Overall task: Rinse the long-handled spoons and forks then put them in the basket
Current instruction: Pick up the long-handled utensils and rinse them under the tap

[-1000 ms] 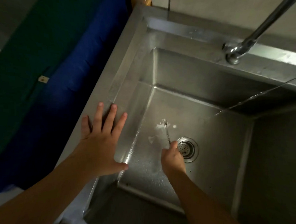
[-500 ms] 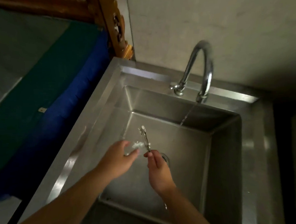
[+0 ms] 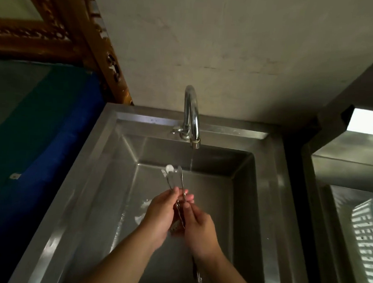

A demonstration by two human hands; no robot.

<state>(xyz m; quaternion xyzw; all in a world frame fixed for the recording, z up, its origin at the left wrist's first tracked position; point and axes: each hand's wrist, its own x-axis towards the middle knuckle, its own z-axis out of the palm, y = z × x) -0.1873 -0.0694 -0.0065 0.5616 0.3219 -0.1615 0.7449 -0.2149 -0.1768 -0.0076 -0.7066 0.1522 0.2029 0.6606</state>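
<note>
Head camera: two bare hands met over a single stainless-steel sink (image 3: 263,188), working a small bundle of long-handled cutlery (image 3: 175,179) just short of the one thin stream of water (image 3: 191,161) that fell from a single gooseneck tap (image 3: 191,111). The left hand (image 3: 160,215) cupped the handles from the side, its fingers curled around them, while the right hand (image 3: 198,226) pinched the same handles between thumb and fingertips. At least three slim utensil heads rose above and beyond the fingers, one of them a rounded spoon bowl; the exact count within the bundle could not be told. A further fork (image 3: 197,274) lay on the sink floor below the right wrist, its tines pointing toward the person. Two patches of white foam (image 3: 142,206) clung to the basin floor just left of the left hand. One pale slotted plastic basket (image 3: 366,241) stood well to the right of the right hand, in a separate steel basin (image 3: 320,213). A blue and green cloth (image 3: 40,144) lay far to the left of the left hand.
</note>
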